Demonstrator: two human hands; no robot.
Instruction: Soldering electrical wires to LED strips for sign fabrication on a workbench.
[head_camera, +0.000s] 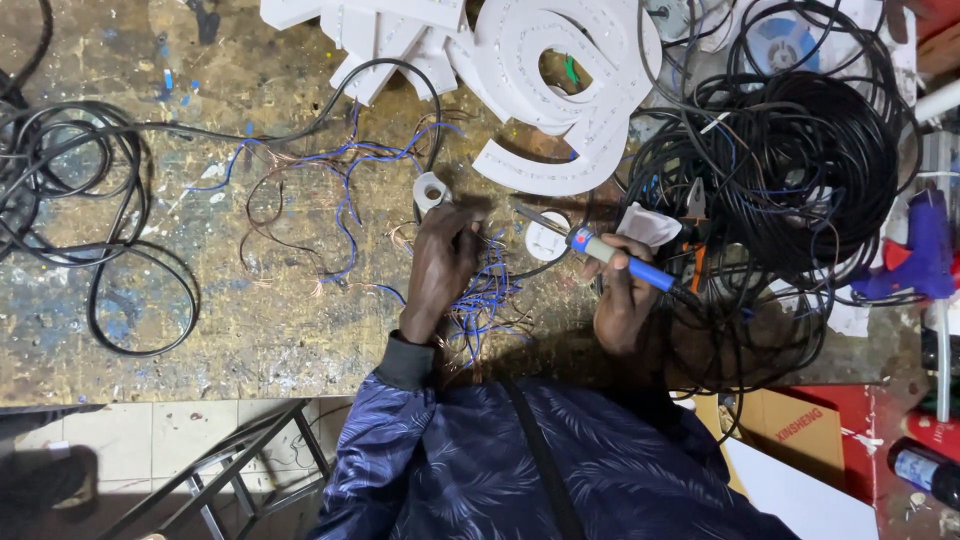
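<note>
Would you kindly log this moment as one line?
left hand: pinching blue wires | right hand: holding soldering iron | surface: workbench

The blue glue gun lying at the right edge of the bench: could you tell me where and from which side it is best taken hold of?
Probably by the blue plastic glue gun's handle, the thick part towards the far side of the bench, coming from above on the open right side. To its left the tangled coil of black cable crowds the body. Both hands are busy: the right hand holds a blue-handled soldering iron, the left hand thin wires.
</note>
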